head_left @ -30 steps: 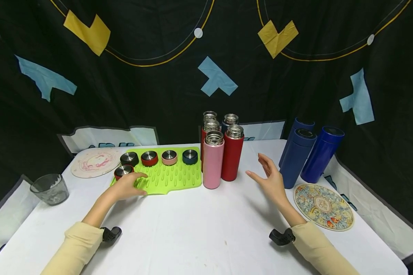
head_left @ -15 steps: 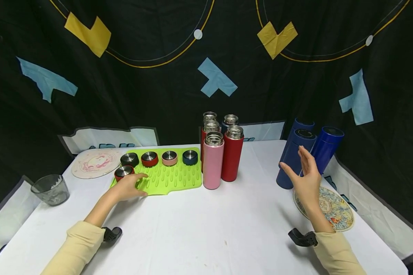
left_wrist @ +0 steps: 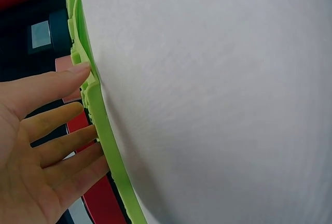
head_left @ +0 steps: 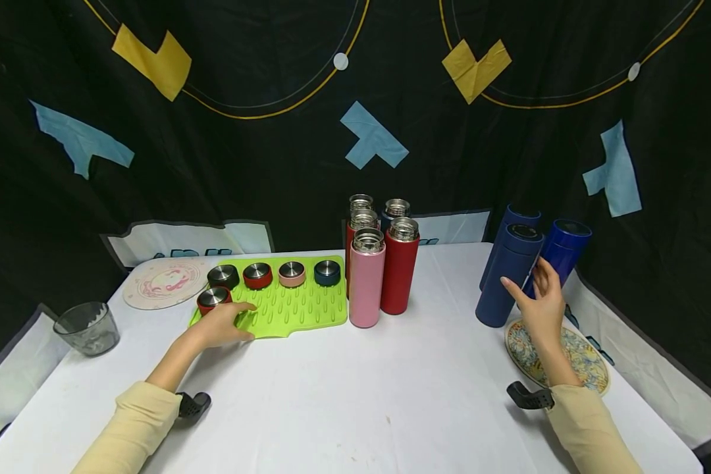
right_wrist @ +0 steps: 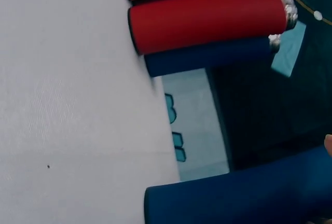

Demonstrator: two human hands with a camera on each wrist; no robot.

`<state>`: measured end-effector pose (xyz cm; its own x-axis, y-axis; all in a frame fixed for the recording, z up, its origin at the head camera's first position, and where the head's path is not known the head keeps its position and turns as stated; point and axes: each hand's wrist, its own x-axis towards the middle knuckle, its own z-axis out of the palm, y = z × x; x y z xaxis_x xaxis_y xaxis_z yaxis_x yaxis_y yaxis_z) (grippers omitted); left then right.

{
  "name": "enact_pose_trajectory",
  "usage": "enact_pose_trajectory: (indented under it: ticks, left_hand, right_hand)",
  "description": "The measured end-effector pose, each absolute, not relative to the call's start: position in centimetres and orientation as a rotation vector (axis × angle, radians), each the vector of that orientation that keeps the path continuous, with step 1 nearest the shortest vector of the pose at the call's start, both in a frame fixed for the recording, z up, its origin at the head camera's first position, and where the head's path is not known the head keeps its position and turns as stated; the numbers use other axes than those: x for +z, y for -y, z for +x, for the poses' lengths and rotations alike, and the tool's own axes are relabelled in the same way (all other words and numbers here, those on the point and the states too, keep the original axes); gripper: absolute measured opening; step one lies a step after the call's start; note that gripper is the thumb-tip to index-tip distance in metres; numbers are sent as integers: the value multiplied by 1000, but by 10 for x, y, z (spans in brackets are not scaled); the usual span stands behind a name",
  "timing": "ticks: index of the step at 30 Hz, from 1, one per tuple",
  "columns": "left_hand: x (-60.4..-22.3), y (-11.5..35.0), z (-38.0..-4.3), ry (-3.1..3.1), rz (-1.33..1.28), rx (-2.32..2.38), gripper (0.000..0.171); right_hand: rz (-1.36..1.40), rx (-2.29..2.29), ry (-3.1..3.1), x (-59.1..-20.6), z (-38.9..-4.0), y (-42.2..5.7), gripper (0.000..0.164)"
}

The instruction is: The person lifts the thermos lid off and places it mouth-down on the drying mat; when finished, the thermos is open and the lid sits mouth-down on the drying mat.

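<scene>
The front dark blue bottle (head_left: 506,283) stands upright on the surface (head_left: 320,401), just left of our right hand (head_left: 542,315), clearly the nearer one, whose thumb lies before it and fingers along its right side. That grip is spread wide, contact uncertain to us; our left hand (head_left: 216,326), also loosely spread, sits at the green mat (head_left: 299,309).

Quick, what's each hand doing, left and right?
Left hand: open, at the near edge of the green mat.
Right hand: at the right side of the front navy bottle; whether it grips can't be told.
</scene>
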<state>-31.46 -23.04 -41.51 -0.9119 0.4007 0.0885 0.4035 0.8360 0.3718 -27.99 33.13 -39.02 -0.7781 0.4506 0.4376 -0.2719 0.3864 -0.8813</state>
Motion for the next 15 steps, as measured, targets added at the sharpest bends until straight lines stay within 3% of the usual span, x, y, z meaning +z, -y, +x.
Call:
enact_pose_trajectory:
  ticks: [9,15]
  left_hand:
    - [-418,231,-317,3030,-646,-605,56]
    - [-419,231,-318,3038,-636,-608,56]
  right_hand:
    - [-213,1441,2091,-404,-298,-335,93]
    - [-211,1415,2101,-410,-305,-334,93]
